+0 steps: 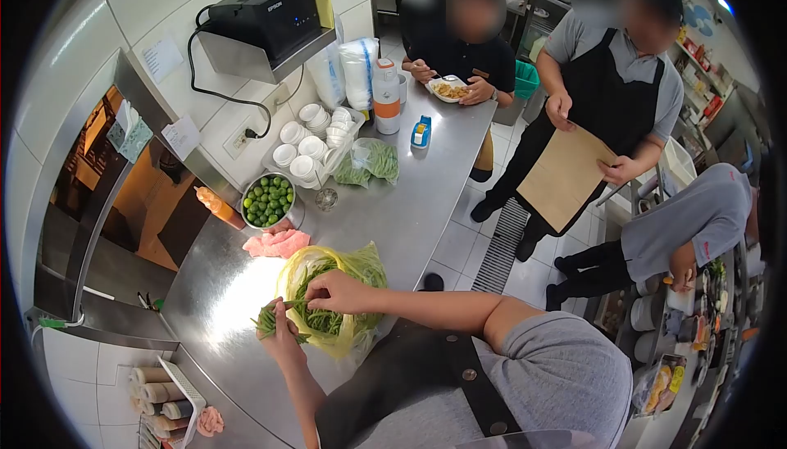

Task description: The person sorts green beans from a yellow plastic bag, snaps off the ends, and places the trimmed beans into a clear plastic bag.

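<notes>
Green beans (321,319) lie in a yellow bag (366,262) on the counter (418,195), partly hidden by the right arm (434,306). Left hand (284,330) grips a bunch; right hand (334,292) is pinched, its item unclear. Metal bowl (297,218) contains limes (268,200). Printer (266,19) reads "EPSON"; wall notes (164,59) illegible.

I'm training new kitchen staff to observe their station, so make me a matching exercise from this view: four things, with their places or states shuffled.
Things
1. Limes
2. Black printer
3. Stacked white cups
4. Open yellow plastic bag

Places or states
A. In a see-through tray
B. Holds long green pods
C. In a round metal bowl
D. On a metal wall shelf

Right pairs: 1-C, 2-D, 3-A, 4-B
</notes>
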Demonstrator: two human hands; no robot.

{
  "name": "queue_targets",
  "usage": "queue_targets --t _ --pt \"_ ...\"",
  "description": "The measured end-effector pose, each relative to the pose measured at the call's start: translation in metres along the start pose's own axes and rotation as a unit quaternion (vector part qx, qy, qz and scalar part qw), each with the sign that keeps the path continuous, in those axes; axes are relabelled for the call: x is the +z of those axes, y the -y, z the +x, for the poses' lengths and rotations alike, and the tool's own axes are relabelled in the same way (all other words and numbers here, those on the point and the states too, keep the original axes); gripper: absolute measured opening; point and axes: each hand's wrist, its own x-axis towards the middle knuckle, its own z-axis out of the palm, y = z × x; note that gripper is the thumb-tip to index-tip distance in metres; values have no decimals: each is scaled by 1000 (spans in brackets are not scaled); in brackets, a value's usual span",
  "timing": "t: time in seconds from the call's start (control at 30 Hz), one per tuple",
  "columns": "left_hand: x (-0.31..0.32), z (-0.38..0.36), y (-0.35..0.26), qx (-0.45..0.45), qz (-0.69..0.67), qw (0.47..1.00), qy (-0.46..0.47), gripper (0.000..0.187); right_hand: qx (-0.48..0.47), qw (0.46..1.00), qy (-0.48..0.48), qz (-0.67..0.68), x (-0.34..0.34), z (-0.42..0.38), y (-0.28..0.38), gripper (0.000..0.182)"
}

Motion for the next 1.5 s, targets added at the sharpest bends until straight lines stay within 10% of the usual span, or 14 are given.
queue_targets --t 0.5,0.6,1.07,1.2,1.33,1.5 --pt "-1 41 -14 48 -3 997 -60 15 -87 994 -10 -68 6 49 9 16" --pt "-1 49 -14 11 -82 996 -46 12 -278 958 -16 -74 10 49 30 9" --pt "9 53 -6 -34 -74 992 -94 12 -229 945 191 136 22 33 39 8" --pt "12 50 0 -32 -155 985 -66 10 -141 962 234 1 5 33 27 10" --pt "15 51 6 -67 -156 985 -27 8 -49 960 185 -206 3 24 -20 12" --pt "30 44 -10 -93 -127 987 24 7 -21 997 3 -74 -34 25 -3 14"
